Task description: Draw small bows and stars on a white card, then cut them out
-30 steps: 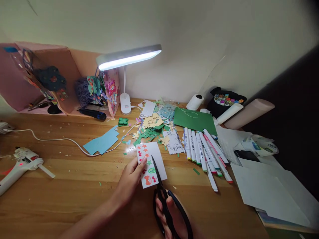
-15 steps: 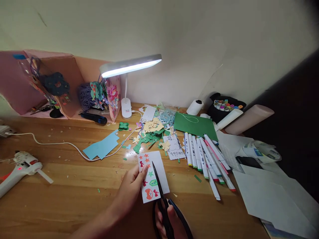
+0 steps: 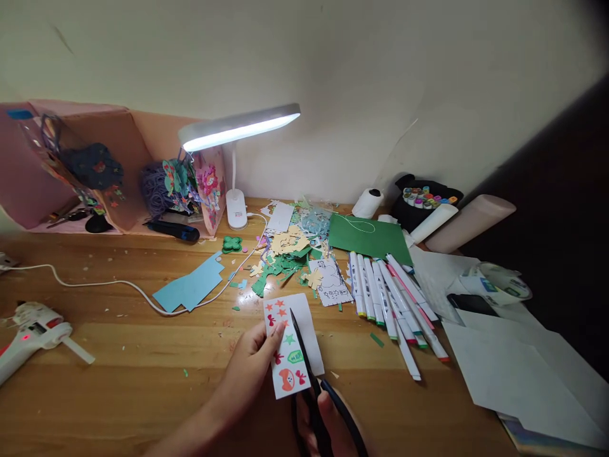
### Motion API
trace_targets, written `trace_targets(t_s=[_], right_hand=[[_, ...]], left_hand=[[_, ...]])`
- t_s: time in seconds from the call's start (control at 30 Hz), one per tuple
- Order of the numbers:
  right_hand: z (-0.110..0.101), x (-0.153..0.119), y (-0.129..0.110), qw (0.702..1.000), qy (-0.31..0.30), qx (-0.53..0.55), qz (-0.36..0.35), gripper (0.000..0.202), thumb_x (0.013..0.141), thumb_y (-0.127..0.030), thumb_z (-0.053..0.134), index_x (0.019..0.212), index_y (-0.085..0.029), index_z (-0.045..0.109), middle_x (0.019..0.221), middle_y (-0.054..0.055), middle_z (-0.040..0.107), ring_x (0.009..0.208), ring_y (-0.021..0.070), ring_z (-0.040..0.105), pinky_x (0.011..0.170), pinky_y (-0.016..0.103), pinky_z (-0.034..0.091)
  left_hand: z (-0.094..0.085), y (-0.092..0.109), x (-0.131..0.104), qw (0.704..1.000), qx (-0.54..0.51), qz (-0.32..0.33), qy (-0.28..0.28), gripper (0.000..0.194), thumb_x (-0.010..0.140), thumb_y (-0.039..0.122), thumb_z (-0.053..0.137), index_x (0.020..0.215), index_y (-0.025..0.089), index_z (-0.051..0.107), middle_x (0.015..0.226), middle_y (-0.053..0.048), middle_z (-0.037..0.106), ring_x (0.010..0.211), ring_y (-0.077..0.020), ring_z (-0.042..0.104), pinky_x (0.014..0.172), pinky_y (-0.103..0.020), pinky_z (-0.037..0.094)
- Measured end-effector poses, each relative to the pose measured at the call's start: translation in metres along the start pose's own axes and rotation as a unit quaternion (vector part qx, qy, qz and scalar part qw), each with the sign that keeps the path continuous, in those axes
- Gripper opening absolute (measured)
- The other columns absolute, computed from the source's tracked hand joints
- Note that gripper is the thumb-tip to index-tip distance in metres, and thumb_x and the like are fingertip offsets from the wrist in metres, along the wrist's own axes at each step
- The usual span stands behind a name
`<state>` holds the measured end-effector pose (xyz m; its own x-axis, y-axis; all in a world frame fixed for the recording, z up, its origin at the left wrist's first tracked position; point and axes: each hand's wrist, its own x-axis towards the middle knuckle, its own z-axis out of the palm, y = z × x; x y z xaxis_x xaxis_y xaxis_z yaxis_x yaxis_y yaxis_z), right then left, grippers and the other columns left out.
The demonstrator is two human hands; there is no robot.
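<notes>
My left hand pinches the left edge of a white paper bearing coloured drawings of stars, bows and a round orange figure. Its thumb lies on top of the drawings. Black-handled scissors are in my right hand, with fingers through the handle loops. Their dark blade crosses over the paper, just right of the drawings, pointing away from me. A blank white strip of the paper lies to the right of the blade. Whether the lower blade is beneath the paper is hidden.
Paper scraps lie behind the hands, near a line drawing and several markers. At left are a glue gun, blue paper and a white cable. A lit lamp stands at the back; white sheets lie right.
The paper has tilted slightly, its drawn part shifting a little down and right against the scissors. The whole view has shifted slightly, too. Both hands keep their holds.
</notes>
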<state>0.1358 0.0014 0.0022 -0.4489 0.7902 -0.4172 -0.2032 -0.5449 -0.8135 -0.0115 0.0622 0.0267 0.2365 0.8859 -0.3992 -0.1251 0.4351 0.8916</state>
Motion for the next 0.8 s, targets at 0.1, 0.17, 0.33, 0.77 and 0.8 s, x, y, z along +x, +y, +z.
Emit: trace_targets(t_s=[0.1,0.17,0.33,0.77,0.8], right_hand=[[0.001,0.002,0.0,1.0,-0.002,0.008,-0.005,0.065,0.06,-0.082,0.048,0.062,-0.017,0.048,0.047,-0.006,0.038,0.038,0.0043,0.032,0.036,0.017,0.029],[0.003,0.004,0.002,1.0,-0.004,0.026,-0.006,0.066,0.058,-0.084,0.046,0.059,-0.017,0.048,0.047,-0.004,0.04,0.039,0.0053,0.035,0.038,0.018,0.031],[0.003,0.007,0.02,0.996,-0.002,0.089,0.025,0.071,0.056,-0.088,0.039,0.059,-0.017,0.05,0.045,-0.004,0.041,0.039,0.0057,0.037,0.04,0.018,0.032],[0.001,0.012,0.004,0.992,-0.028,0.115,0.033,0.074,0.064,-0.086,0.03,0.049,-0.015,0.047,0.036,-0.001,0.046,0.031,0.0077,0.044,0.035,0.018,0.037],[0.001,0.013,0.006,0.993,-0.024,0.115,0.024,0.074,0.067,-0.085,0.029,0.05,-0.015,0.048,0.036,-0.001,0.047,0.032,0.0075,0.045,0.036,0.018,0.038]], left_hand=[[0.001,-0.001,0.001,0.999,-0.038,-0.015,-0.011,0.042,0.071,0.056,0.065,0.067,0.017,0.051,0.055,0.004,0.053,0.049,-0.0109,0.049,0.045,-0.019,0.037],[0.0,-0.002,0.002,0.998,-0.049,-0.025,-0.012,0.042,0.071,0.056,0.065,0.068,0.017,0.051,0.055,0.003,0.053,0.049,-0.0113,0.049,0.045,-0.02,0.037],[-0.007,0.0,0.008,0.999,0.013,0.018,0.038,0.044,0.071,0.058,0.063,0.068,0.015,0.053,0.057,0.003,0.052,0.05,-0.0106,0.046,0.046,-0.02,0.035],[0.003,-0.003,0.0,0.998,0.056,-0.033,-0.022,0.049,0.068,0.063,0.062,0.067,0.015,0.052,0.057,0.001,0.052,0.051,-0.012,0.048,0.047,-0.021,0.036],[0.004,-0.005,0.0,0.998,0.04,-0.039,-0.027,0.049,0.067,0.063,0.062,0.067,0.015,0.052,0.058,0.001,0.054,0.051,-0.0121,0.048,0.047,-0.022,0.037]])
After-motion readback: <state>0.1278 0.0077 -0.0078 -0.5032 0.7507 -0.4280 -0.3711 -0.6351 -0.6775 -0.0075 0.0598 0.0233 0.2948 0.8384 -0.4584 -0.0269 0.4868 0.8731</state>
